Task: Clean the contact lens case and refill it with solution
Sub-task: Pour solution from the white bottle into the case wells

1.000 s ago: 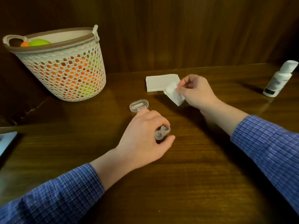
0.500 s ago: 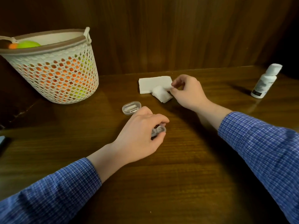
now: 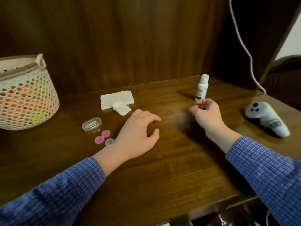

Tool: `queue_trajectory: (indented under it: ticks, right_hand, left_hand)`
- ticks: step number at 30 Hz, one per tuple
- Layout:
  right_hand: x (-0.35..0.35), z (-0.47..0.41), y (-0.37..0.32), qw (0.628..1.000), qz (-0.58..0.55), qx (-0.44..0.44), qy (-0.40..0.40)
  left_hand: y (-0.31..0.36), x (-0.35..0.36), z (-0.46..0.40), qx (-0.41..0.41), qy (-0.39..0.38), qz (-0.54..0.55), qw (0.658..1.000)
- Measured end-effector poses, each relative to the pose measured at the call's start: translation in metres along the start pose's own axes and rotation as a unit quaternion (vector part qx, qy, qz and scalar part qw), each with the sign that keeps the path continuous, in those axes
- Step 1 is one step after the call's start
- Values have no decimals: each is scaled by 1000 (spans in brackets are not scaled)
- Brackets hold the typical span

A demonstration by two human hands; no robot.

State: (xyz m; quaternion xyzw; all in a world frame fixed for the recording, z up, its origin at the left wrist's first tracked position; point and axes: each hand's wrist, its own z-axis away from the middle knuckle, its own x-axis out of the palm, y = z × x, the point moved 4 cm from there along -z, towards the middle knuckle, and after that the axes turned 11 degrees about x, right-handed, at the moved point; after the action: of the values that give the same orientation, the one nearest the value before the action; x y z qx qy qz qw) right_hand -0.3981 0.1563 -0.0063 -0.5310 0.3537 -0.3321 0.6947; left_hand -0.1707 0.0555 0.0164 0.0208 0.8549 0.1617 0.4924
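The lens case [image 3: 109,142] lay on the table [image 3: 171,173], mostly hidden behind the left wrist, with only one clear well showing. Two pink caps [image 3: 102,137] sat just beside it at its 10 o'clock, off the wells, which suggested the case was left open to be refilled. The folded tissue [image 3: 121,108] rested against a flat stack of tissues [image 3: 116,98] at 12 o'clock from the case, set aside, probably because the wiping was done.

The left hand [image 3: 136,136] hovered over the wood with its fingers loosely spread and nothing in them; the case was just off the heel of that hand, at its 8 o'clock. The right hand [image 3: 206,114] was well apart from the case, out at the case's 2 o'clock, fingers curled inward. It was blurred, so whether those fingers pinched something small I could not tell. The solution bottle [image 3: 202,88] stood upright and capped just beyond that hand at its 12 o'clock, likely the thing being reached for.

A clear plastic box [image 3: 91,124] lay near the caps at their 11 o'clock. A woven basket [image 3: 24,98] stood far left, and a white controller [image 3: 267,118] far right.
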Motion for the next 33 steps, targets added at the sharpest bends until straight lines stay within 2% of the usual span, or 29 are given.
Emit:
queue_trajectory:
  ticks: [6, 12, 20, 23, 25, 29, 33]
  right_hand:
    - [-22, -57, -14, 993, 9, -9, 118]
    - [-10, -97, -17, 990, 80, -34, 109]
    - [2, -109, -17, 979, 136, -93, 118]
    - [8, -96, -17, 971, 181, -129, 83]
    - [14, -81, -17, 966, 209, -147, 48]
    - [25, -35, -17, 953, 231, -192, -40]
    - [40, 28, -19, 940, 198, -242, -134]
  left_hand:
    - [28, 56, -49, -6, -46, 34, 998]
    - [29, 71, -59, -12, -23, -2, 1000]
    - [28, 69, -62, -12, -52, -16, 998]
    - [25, 71, -61, -45, -87, 27, 995]
    - [22, 67, -59, -91, -81, 95, 988]
    - [15, 47, -50, -168, 10, 187, 968]
    - [13, 6, -35, -181, 122, 205, 954]
